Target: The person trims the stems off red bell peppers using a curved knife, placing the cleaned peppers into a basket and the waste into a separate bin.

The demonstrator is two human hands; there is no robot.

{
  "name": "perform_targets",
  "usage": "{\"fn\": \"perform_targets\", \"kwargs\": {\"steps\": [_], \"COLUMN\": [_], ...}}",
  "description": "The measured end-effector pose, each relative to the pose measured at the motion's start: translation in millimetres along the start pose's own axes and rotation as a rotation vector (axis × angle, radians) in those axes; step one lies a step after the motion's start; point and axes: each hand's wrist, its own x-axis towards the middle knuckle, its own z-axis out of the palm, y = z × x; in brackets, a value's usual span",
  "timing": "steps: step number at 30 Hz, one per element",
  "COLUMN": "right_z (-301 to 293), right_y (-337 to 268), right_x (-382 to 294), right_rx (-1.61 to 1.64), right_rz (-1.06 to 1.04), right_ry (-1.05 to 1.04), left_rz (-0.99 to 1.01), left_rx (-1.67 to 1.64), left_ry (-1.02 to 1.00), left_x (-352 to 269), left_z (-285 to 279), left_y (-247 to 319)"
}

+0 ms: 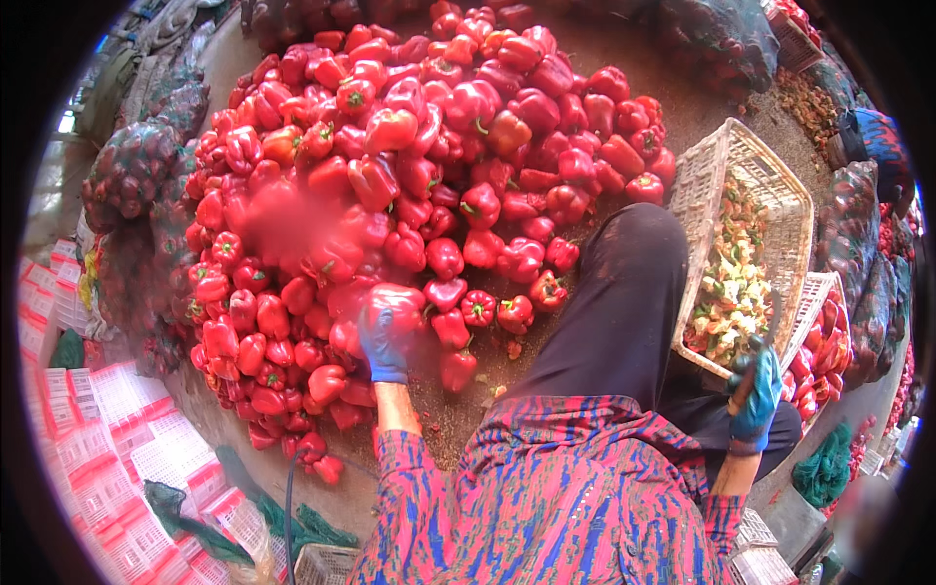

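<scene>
My left hand (384,351), in a blue work glove, grips a large red bell pepper (395,304) at the near edge of a big heap of red bell peppers (468,110). Its thumb lies over the pepper's side, and the other fingers are hidden. In a blue-green glove, my right hand (757,409) is closed around a knife (743,391) with a brown handle. The narrow dark blade points up over the near rim of a pale plastic crate (706,197). Cut pepper cores and stems (731,292) lie inside that crate.
Beside it stands another crate (841,292) with red peppers. Filled mesh sacks (139,168) line the left, with more sacks (852,219) at right. Stacked pink-and-white crates (110,453) are at lower left. Another person (881,150) is at far right. Green netting (823,464) lies at lower right.
</scene>
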Motion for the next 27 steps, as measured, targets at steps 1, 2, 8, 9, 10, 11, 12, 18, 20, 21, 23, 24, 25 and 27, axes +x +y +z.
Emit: {"fn": "perform_targets", "kwargs": {"steps": [1, 2, 8, 9, 10, 11, 12, 18, 20, 21, 23, 24, 25, 27], "right_z": [19, 45, 145, 151, 153, 151, 147, 108, 94, 86, 68, 53, 36, 6], "right_y": [-12, -26, -74, -81, -86, -90, -90, -76, -72, -67, -54, -34, -21, 3], "right_x": [-1, -3, -15, -16, -16, -13, -7, 13, 18, 18, 18, 19, 14, 0], "right_rx": [0.014, 0.018, 0.038, 0.063, 0.013, -0.039, -0.136, -0.516, -0.606, -0.643, -0.711, -0.709, -0.795, -0.779], "right_rz": [-0.011, -0.005, -0.182, -0.246, -0.300, -0.352, -0.542, -0.654, -0.661, -0.620, -0.539, -0.543, -0.466, -0.334], "right_ry": [0.015, -0.019, -0.503, -0.537, -0.495, -0.452, -0.397, -0.137, -0.120, -0.141, -0.187, -0.225, -0.273, -0.209], "left_rz": [0.044, 0.102, 0.212, 0.350, 0.310, 0.269, 0.253, 0.210, 0.256, 0.215, 0.136, -0.012, 0.049, -0.075], "left_rx": [-0.037, -0.064, -0.065, 0.064, 0.027, -0.007, -0.052, 0.043, -0.004, 0.003, 0.020, -0.151, -0.157, -0.245], "left_ry": [-0.088, -0.163, -0.642, -0.679, -0.742, -0.805, -0.881, -1.060, -1.058, -1.030, -0.970, -0.978, -0.990, -1.017], "left_x": [1, -1, -58, -50, -63, -80, -87, -132, -137, -138, -141, -146, -142, -152], "left_z": [36, 70, 240, 251, 274, 298, 320, 386, 401, 406, 414, 421, 425, 436], "left_y": [32, 82, 287, 285, 296, 308, 310, 291, 268, 256, 239, 235, 227, 235]}}
